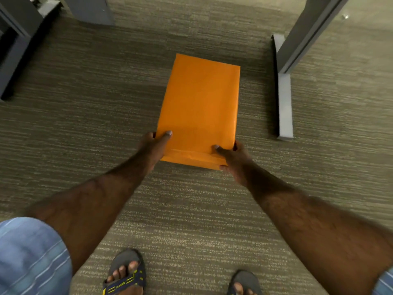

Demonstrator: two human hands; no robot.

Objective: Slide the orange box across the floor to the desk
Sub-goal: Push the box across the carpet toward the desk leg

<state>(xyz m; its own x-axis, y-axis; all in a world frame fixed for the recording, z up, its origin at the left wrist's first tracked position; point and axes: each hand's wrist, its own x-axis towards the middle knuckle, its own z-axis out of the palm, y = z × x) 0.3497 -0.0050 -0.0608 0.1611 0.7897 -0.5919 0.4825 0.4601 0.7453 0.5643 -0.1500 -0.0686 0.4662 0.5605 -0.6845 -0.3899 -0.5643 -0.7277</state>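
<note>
While both hands, the left hand and right hand, pinch its near corners, the orange box sits between the desk legs, so little pushing seems left.

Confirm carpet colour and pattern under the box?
Grey-brown carpet with fine, pale horizontal streaks, clearest in the head view around the orange box.

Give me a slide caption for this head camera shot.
Both hands, left and right, grip the orange box's near end on carpet.
</note>
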